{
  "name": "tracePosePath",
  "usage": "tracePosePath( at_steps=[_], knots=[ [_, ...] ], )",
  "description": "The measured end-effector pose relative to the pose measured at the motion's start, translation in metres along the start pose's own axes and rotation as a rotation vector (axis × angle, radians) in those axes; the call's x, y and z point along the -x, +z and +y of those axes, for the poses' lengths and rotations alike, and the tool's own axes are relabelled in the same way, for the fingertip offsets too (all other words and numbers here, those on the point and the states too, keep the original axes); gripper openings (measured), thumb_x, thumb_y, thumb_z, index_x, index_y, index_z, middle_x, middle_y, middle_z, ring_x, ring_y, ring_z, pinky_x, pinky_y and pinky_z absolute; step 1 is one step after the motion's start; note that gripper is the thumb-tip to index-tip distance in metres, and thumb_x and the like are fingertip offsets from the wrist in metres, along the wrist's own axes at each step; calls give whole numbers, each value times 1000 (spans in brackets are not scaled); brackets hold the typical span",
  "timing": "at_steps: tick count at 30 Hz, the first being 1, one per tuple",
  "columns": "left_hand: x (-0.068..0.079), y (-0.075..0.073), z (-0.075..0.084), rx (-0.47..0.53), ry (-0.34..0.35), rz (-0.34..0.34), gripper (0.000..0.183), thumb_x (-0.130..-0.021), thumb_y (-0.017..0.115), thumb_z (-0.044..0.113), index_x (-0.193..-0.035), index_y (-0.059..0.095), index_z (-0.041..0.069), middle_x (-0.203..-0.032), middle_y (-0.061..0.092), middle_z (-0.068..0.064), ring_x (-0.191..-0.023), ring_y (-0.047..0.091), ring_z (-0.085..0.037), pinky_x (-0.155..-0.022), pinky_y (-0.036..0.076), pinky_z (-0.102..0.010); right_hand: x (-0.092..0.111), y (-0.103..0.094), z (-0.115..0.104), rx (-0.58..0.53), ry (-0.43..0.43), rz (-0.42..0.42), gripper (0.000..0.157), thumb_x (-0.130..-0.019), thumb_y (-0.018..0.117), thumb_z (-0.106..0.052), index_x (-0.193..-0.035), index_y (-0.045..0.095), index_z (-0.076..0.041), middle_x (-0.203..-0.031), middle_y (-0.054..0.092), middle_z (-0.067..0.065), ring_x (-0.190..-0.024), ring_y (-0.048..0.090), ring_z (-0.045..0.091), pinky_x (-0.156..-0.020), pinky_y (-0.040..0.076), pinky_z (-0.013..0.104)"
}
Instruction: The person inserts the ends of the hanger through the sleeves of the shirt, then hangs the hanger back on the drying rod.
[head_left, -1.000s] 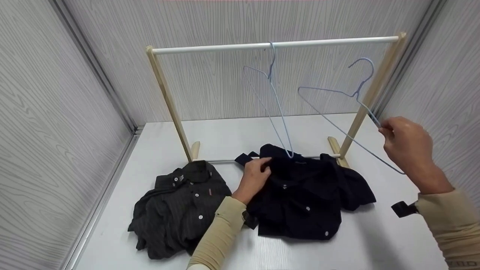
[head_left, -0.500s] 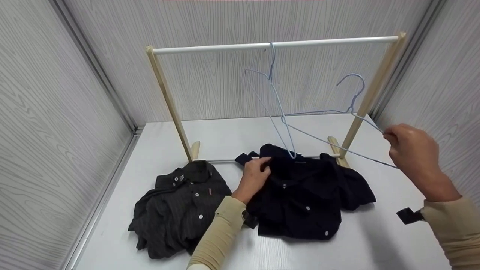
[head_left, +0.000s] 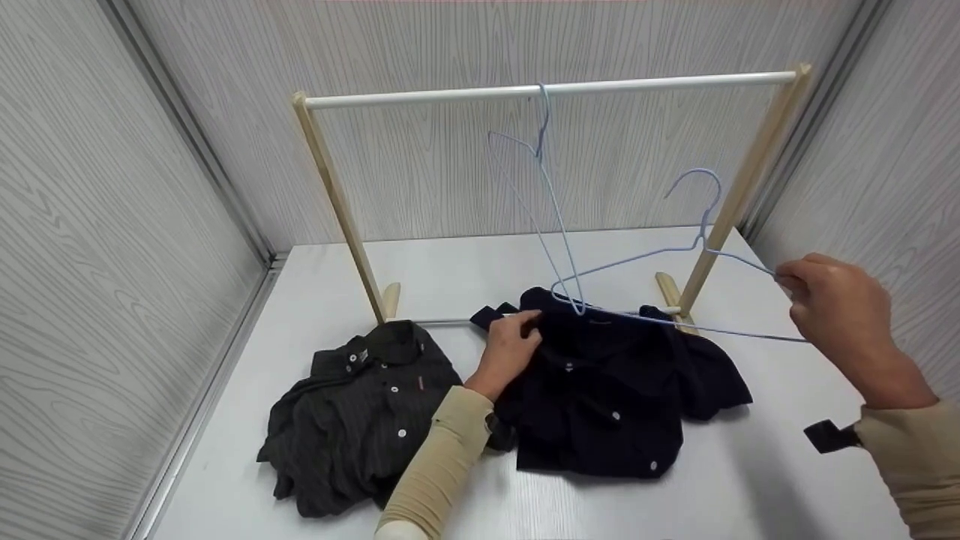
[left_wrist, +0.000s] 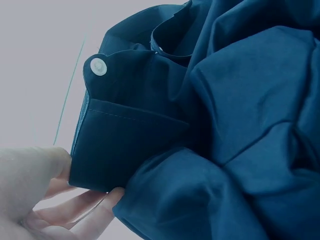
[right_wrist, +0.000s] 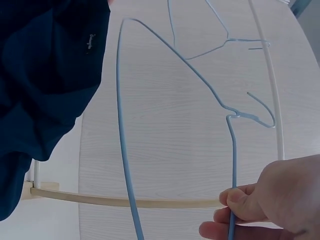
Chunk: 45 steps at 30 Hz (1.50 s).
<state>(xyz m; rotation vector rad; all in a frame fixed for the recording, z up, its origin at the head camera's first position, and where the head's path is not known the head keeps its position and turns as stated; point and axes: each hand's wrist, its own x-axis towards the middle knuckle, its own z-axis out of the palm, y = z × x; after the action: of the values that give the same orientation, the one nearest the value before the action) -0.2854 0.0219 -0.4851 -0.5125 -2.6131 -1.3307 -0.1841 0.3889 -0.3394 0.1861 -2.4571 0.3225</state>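
A navy shirt [head_left: 600, 405] with white buttons lies crumpled on the table. At its collar's left side my left hand [head_left: 510, 349] pinches the edge; the left wrist view shows the thumb and fingers at a buttoned flap [left_wrist: 125, 115]. Off to the right, my right hand [head_left: 844, 322] grips one shoulder of a blue wire hanger [head_left: 637, 259], holding it in the air with the hook up. The far end of that hanger overlaps the shirt's collar in the head view. A second wire hanger [head_left: 561, 217] hangs from the rack's white rail [head_left: 435, 96].
A dark grey shirt [head_left: 360, 420] lies bunched to the left of the navy one. The rack's wooden posts [head_left: 330, 180] stand behind both shirts, with a low white crossbar [head_left: 442, 322] near the table. Wood-grain panels [head_left: 420, 180] enclose the white table [head_left: 420, 270].
My right hand has moved slightly right and down, and the hanger has tipped lower, its far end now over the navy shirt's collar. My left hand has stayed at the collar.
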Motion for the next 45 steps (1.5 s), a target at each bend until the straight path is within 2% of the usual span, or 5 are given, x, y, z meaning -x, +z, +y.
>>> tracePosePath(
  at_steps=[20, 27, 34, 40, 45],
  knots=[
    [-8, -6, 15, 87, -12, -17, 31, -95, 61, 15, -124, 70, 10, -121, 72, -5, -111, 67, -18, -94, 52, -30, 6, 31, -4, -24, -102, -29, 15, -82, 68, 6, -86, 73, -8, -79, 68, 8, -65, 63, 36, -52, 43, 51],
    [-7, -6, 21, 216, -68, -85, 33, -95, 65, 22, -126, 69, 12, -117, 72, -3, -108, 67, -14, -93, 52, -26, 11, 48, -8, -34, -136, -11, 16, -82, 69, 6, -85, 73, -9, -76, 67, 6, -59, 59, 28, -50, 41, 42],
    [-6, -2, 25, 441, -107, -138, 34, -93, 68, 17, -125, 68, 8, -116, 72, -9, -90, 68, -14, -75, 54, -23, 17, 63, -14, -60, -124, -28, 12, -82, 71, 5, -86, 74, -6, -78, 67, 6, -60, 62, 29, -50, 44, 46],
    [-7, 1, 29, 468, -102, -157, 36, -91, 71, 19, -126, 67, 10, -121, 70, -8, -108, 68, -14, -88, 53, -24, 23, 73, -15, -77, -101, -29, 12, -83, 70, 4, -87, 74, -6, -79, 68, 6, -62, 64, 32, -51, 45, 50],
    [-7, 2, 37, 456, -100, -177, 37, -90, 74, 22, -125, 68, 11, -120, 71, -4, -108, 68, -12, -90, 53, -24, 28, 79, -16, -91, -89, -40, 13, -85, 69, 5, -88, 74, -7, -80, 68, 7, -65, 65, 32, -51, 46, 49]
  ],
)
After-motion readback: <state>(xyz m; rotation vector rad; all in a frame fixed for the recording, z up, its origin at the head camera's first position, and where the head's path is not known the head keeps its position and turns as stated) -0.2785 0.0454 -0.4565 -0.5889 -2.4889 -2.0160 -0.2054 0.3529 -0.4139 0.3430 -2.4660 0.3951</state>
